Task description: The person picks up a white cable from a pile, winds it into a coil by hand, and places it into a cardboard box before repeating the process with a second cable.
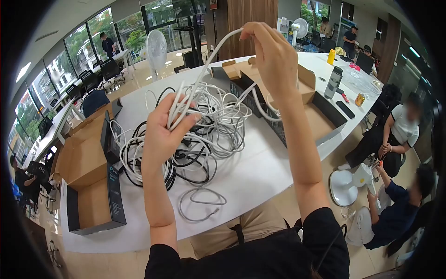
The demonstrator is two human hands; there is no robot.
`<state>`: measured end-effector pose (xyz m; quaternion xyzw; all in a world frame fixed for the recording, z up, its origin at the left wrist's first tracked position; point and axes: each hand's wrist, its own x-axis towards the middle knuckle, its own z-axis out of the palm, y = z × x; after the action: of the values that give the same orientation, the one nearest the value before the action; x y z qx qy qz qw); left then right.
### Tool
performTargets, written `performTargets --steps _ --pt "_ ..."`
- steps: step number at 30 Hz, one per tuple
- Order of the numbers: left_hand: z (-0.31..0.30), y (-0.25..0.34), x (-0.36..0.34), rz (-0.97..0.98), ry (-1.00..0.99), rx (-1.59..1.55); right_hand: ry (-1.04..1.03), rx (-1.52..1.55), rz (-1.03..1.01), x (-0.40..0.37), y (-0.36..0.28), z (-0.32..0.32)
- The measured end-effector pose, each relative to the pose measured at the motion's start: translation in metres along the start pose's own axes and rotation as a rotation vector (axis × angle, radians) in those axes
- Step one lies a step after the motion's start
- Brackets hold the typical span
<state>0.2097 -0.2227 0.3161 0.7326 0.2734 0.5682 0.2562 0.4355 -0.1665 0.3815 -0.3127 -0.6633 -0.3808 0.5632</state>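
Observation:
My left hand point(163, 132) is closed around several strands of white cable point(178, 104) above the pile. Raised higher to the right, my right hand point(273, 58) pinches a length of the same white cable, which arcs between the two hands. Beneath them lies a tangled heap of white, grey and black cables point(227, 128) on the white table point(251, 172). One grey cable end with a plug point(215, 211) trails toward the near edge. More white cable hangs below my right hand, beside the open box point(320, 123) on the right.
Another open cardboard box point(95, 202) stands at the left. Toward the right end are a grey bottle point(333, 83), a yellow bottle point(331, 56), a can point(359, 99) and a black phone point(345, 109). Two people sit beside a white fan point(344, 188) on the right.

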Motion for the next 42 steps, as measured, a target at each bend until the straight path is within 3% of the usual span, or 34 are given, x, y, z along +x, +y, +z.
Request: performTargets --steps 2,5,6,8,9,13,15,18,21,25,28,31,32,35,40,42 --pt "-0.004 -0.003 0.000 -0.052 -0.039 -0.123 0.037 -0.042 -0.083 0.004 0.004 -0.002" --pt "-0.016 -0.007 -0.006 -0.050 -0.105 -0.595 0.037 -0.008 -0.168 0.008 0.005 -0.012" --pt "-0.008 0.004 -0.010 -0.030 0.008 -0.633 0.009 0.028 -0.163 0.007 0.000 -0.018" --pt "-0.017 -0.002 -0.011 0.021 -0.189 -0.920 -0.009 0.130 -0.152 0.002 -0.005 -0.026" --pt "-0.019 -0.002 -0.012 0.049 -0.290 -1.061 -0.008 0.161 -0.111 -0.002 -0.010 -0.032" --pt "-0.001 0.021 -0.020 0.116 -0.391 -1.399 -0.107 0.364 0.144 -0.040 -0.037 -0.057" --pt "0.008 0.031 -0.026 0.121 -0.362 -1.413 -0.256 0.562 0.364 -0.067 -0.050 -0.070" --pt "0.024 0.040 -0.039 0.094 -0.293 -1.318 -0.202 0.940 0.704 -0.095 -0.078 -0.084" --pt "0.045 0.047 -0.059 0.023 -0.280 -1.068 -0.051 1.055 0.587 -0.120 -0.086 -0.085" --pt "0.073 0.063 -0.096 -0.131 -0.440 -0.686 -0.233 1.046 0.536 -0.124 -0.094 -0.122" --pt "0.072 0.056 -0.106 -0.078 -0.722 -0.769 -0.302 0.849 0.510 -0.129 -0.101 -0.147" --pt "0.065 0.075 -0.114 -0.060 -0.777 -0.571 -0.291 0.990 0.348 -0.134 -0.094 -0.156" --pt "0.067 0.073 -0.119 0.067 -0.755 -0.530 -0.339 1.054 0.367 -0.130 -0.096 -0.165" --pt "0.071 0.074 -0.137 0.093 -0.767 -0.654 -0.520 1.217 0.418 -0.132 -0.098 -0.189" --pt "0.096 0.069 -0.158 0.074 -0.956 -0.942 -0.482 1.431 0.253 -0.145 -0.090 -0.207" --pt "0.108 0.061 -0.166 -0.015 -1.052 -1.085 -0.589 1.384 0.208 -0.144 -0.081 -0.216"
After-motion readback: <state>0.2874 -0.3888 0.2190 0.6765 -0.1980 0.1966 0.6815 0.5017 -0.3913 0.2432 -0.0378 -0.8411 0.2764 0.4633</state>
